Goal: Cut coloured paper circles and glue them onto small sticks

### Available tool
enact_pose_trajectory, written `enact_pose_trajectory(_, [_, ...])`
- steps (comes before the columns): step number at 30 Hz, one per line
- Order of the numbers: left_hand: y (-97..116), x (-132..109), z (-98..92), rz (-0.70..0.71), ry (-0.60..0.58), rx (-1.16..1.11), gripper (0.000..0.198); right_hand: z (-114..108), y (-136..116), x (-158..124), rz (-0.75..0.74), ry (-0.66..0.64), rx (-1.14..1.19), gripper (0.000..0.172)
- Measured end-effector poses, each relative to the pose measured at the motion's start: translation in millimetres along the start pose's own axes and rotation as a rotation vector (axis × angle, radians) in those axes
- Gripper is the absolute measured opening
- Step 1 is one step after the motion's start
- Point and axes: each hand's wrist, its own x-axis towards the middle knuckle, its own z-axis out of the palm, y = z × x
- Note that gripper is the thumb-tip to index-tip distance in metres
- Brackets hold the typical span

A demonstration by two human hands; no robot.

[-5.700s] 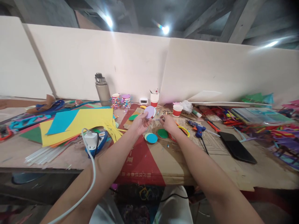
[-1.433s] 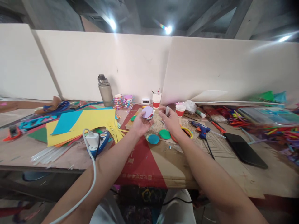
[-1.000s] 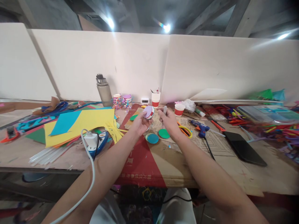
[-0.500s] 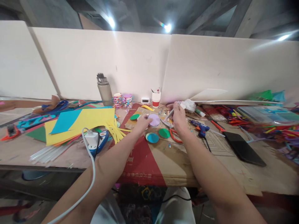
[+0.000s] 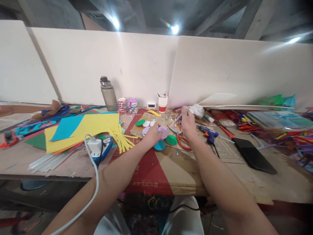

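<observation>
Shifted slightly right/near since earlier: L hand [image 5: 153, 133], grip pinching purple disc [image 5: 163, 132], nr. blue disc [image 5: 159, 146]; R hand [image 5: 188, 123] grasping grey stick [image 5: 178, 118].

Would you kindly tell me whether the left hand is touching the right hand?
Apart. The head view shows a plain gap between the left hand and right hand, with part of the scissors visible there.

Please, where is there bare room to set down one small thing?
Bare cardboard, save one scrap, shows between the forearms, from the blue disc to the near edge; also right of the phone. Crowded: around the left hand and right hand, with discs and scissors; also around the box, with strips.
</observation>
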Motion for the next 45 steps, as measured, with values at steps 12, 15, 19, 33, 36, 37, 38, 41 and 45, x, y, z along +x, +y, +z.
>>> enact_pose_trajectory(12, [4, -5, -2.3, 0.009, -0.029, 0.251, 0.011, -4, 6, 3, -0.020, 0.024, -0.035, 0.059])
enact_pose_trajectory(15, [10, -9, -4.2, -0.011, -0.046, 0.269, 0.012, -5, 7, 3, -0.021, 0.029, -0.036, 0.059])
enact_pose_trajectory(19, [14, -11, -4.9, -0.013, -0.052, 0.281, 0.013, -5, 6, 4, -0.006, 0.038, -0.052, 0.059])
enact_pose_trajectory(33, [4, -3, 0.3, -0.020, 0.004, -0.082, 0.041, -12, 33, 14, 0.051, -0.109, -0.418, 0.018])
enact_pose_trajectory(36, [11, -1, -3.8, -0.076, 0.031, -0.227, 0.044, -8, 33, 9, 0.107, -0.141, -0.481, 0.012])
enact_pose_trajectory(37, [12, 0, -5.7, -0.079, 0.042, -0.288, 0.038, -7, 33, 8, 0.123, -0.145, -0.468, 0.011])
enact_pose_trajectory(38, [13, 2, -7.5, -0.077, 0.065, -0.358, 0.031, -6, 32, 6, 0.137, -0.146, -0.444, 0.012])
enact_pose_trajectory(41, [10, 10, -11.7, -0.072, 0.138, -0.644, 0.020, -3, 31, 3, 0.166, -0.152, -0.385, 0.019])
enact_pose_trajectory(45, [10, 14, -12.1, -0.151, 0.162, -0.875, 0.024, 3, 37, 2, 0.211, -0.185, -0.428, 0.023])
